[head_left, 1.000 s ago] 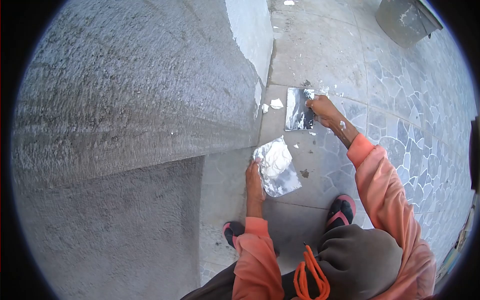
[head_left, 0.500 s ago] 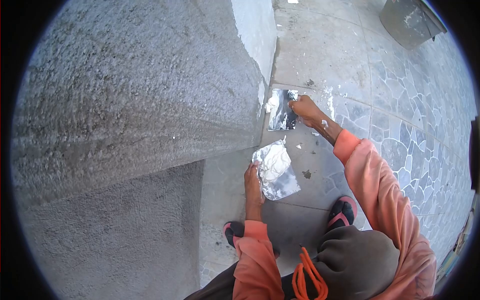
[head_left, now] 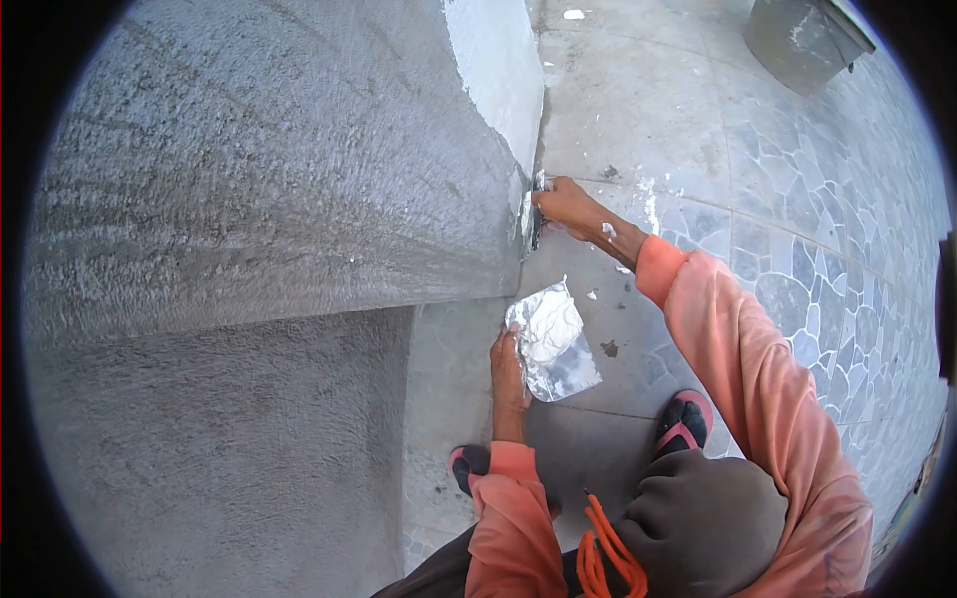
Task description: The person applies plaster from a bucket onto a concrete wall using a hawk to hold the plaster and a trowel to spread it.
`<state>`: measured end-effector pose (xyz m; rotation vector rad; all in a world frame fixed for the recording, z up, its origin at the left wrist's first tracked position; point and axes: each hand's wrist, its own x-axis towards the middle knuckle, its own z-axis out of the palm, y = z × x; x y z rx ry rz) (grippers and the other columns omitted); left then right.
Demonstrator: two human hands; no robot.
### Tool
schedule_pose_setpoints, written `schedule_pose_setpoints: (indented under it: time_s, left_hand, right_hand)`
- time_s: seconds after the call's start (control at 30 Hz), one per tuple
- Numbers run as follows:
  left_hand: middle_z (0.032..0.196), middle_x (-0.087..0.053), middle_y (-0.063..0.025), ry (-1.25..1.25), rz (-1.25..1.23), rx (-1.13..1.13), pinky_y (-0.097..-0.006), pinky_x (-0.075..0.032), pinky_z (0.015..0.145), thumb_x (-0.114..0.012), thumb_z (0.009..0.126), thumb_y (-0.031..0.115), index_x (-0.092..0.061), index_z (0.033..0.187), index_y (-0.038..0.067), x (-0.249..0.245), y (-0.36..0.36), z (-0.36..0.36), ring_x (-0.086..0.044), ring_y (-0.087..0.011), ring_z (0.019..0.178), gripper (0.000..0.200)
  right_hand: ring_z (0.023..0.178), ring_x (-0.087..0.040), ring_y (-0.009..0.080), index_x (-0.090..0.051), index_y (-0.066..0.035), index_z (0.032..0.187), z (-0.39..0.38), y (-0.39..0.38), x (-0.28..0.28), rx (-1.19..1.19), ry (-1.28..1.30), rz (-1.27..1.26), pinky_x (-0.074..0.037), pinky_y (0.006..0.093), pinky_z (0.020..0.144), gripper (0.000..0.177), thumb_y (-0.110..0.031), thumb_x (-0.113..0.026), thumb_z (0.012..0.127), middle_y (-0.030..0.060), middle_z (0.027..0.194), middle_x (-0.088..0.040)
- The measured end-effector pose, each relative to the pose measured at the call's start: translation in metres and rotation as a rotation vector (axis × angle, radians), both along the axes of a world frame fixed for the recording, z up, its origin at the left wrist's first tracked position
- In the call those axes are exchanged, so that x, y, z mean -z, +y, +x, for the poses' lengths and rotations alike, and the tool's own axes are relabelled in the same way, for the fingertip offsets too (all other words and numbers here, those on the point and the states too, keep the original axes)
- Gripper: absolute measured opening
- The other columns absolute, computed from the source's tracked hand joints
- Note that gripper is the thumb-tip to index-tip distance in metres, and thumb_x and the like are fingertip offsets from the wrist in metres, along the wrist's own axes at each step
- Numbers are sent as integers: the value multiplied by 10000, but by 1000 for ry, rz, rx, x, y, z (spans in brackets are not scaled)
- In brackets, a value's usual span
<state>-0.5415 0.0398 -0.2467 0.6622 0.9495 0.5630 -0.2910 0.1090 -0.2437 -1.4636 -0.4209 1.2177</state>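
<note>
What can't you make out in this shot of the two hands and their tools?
Head view: the blade in the right hand is edge-on against the wall, so its face is hidden.
Head view: fingers of the left hand are hidden under the metal plate.
Head view: the bucket is cut off by the lens edge; contents unseen.

Trowel (head_left: 535,213) edge-on, mostly hidden; bucket (head_left: 797,35) cut off.

No readable text or labels anywhere.
</note>
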Motion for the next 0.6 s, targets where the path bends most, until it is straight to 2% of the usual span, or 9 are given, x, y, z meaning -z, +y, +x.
schedule_pose_setpoints:
  time_s: [0.1, 0.17, 0.2, 0.4, 0.5, 0.6]
  left_hand:
    - [1135, -616, -131, -17, -6, 6, -315, -489, 889, -466, 965, 208, -532, 1192, -51, -10, -1, 4, -621, -208, 1015, 352]
    - [1136, -618, -131, -20, -7, 12, -316, -490, 888, -466, 965, 207, -533, 1191, -51, -9, -2, 4, -623, -207, 1012, 349]
    - [1138, -618, -131, -21, -8, 18, -316, -491, 888, -466, 966, 206, -533, 1191, -52, -6, -1, 3, -623, -208, 1013, 349]
    - [1144, -615, -137, -49, -21, 46, -313, -491, 891, -467, 966, 204, -532, 1192, -53, -2, 1, 5, -622, -212, 1016, 349]
    - [1151, -611, -140, -33, -31, 48, -320, -489, 897, -468, 965, 200, -528, 1195, -57, 1, 2, 6, -621, -214, 1020, 350]
    - [1161, -606, -143, -30, -12, 53, -325, -487, 901, -465, 966, 193, -521, 1204, -62, 3, 2, 7, -618, -214, 1024, 353]
  right_hand:
    - [671, -609, 263, -537, 198, 1022, 5, 11, -11, -55, 28, 10, -535, 410, 549, 331, -78, -515, 840, 207, 861, -606]
    - [696, -618, 277, -510, 217, 1051, 9, 11, -46, -79, 18, -14, -575, 419, 592, 364, -82, -517, 844, 223, 905, -599]
    - [717, -602, 274, -541, 184, 958, 9, 9, -58, -89, 12, 13, -589, 397, 625, 278, -72, -524, 852, 185, 867, -549]
    - [698, -606, 268, -517, 204, 940, 8, 17, -104, -154, -64, -4, -598, 368, 643, 320, -104, -536, 855, 198, 885, -540]
    - [718, -615, 266, -512, 232, 922, 8, 13, -136, -242, -242, -4, -592, 326, 659, 362, -123, -529, 857, 204, 896, -545]
    - [778, -612, 214, -535, 198, 997, 11, -7, -160, -125, -248, 124, -560, 337, 710, 345, -113, -501, 851, 150, 875, -570]
